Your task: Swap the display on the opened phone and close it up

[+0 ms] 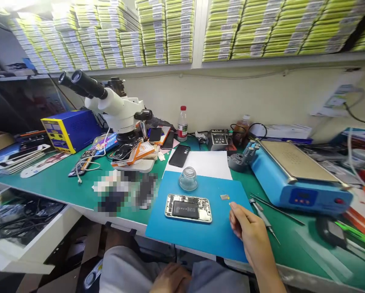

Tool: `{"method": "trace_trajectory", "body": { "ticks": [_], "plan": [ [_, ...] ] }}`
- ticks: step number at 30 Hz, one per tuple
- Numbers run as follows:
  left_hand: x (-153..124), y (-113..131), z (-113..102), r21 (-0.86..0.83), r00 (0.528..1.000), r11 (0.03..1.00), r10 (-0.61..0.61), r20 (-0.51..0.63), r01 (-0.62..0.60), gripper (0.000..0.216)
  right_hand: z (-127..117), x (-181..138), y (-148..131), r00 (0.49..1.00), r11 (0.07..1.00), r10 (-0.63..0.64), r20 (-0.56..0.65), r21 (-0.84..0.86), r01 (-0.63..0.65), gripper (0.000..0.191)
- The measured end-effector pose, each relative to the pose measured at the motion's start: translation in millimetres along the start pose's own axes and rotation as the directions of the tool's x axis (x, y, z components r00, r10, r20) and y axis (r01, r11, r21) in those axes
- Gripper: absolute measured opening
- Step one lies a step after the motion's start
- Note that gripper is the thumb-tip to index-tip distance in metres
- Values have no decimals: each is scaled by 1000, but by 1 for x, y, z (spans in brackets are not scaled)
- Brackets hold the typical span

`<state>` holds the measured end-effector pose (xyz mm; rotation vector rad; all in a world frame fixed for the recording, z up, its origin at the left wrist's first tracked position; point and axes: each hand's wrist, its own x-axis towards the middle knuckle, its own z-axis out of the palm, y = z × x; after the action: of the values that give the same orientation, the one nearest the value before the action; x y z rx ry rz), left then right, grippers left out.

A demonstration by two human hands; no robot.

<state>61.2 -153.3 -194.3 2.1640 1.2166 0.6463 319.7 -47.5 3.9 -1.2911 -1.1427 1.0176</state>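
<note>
A phone (187, 208) with its back off lies on the blue mat (158, 228); its black battery and inner parts are exposed. My right hand (246, 228) is raised over the mat's right side, thumb and forefinger pinched together at a tiny piece too small to name. Just beyond the fingertips sits a small flat metallic piece with a yellow edge (224, 197). Behind the phone stands a clear glass cup-like jar (188, 178). Low in the view, my left hand (172, 278) rests loosely on my lap with nothing visible in it; its fingertips are partly hidden.
A white microscope (118, 110) and a blue-yellow box unit (71, 128) stand left. To the right are a blue heating plate unit (298, 175), a pen-like tool (263, 215) and tweezers (277, 209). A black phone cover (179, 156) lies on white paper. An open drawer (33, 232) holds cables.
</note>
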Motion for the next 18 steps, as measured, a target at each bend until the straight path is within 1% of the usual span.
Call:
{"method": "trace_trajectory", "body": {
  "ticks": [3,5,7,10,13,16,18],
  "plan": [
    [-1,-9,-2,-95,998,994,58,5,-57,24,2,1,-5,1000,1000,-3,-15,18,3,81],
    [-1,-8,-9,-144,993,983,109,-36,-113,28,2,2,-5,1000,1000,-4,-8,16,4,79],
    [-1,-2,-22,-180,983,968,160,-94,-175,28,2,1,-4,1000,1000,-10,0,6,10,76],
    [-3,14,-52,-190,956,947,224,-190,-260,27,0,0,-2,1000,1000,-26,10,-7,26,74],
    [-3,32,-89,-142,922,944,246,-299,-298,26,-1,0,-1,999,999,-38,19,-11,38,74],
    [9,49,-127,-12,867,950,279,-414,-312,18,-1,-1,0,999,999,-42,22,-8,43,73],
    [27,58,-147,117,830,950,310,-464,-289,16,-1,-1,0,999,999,-42,18,-4,42,74]
  ]
}}
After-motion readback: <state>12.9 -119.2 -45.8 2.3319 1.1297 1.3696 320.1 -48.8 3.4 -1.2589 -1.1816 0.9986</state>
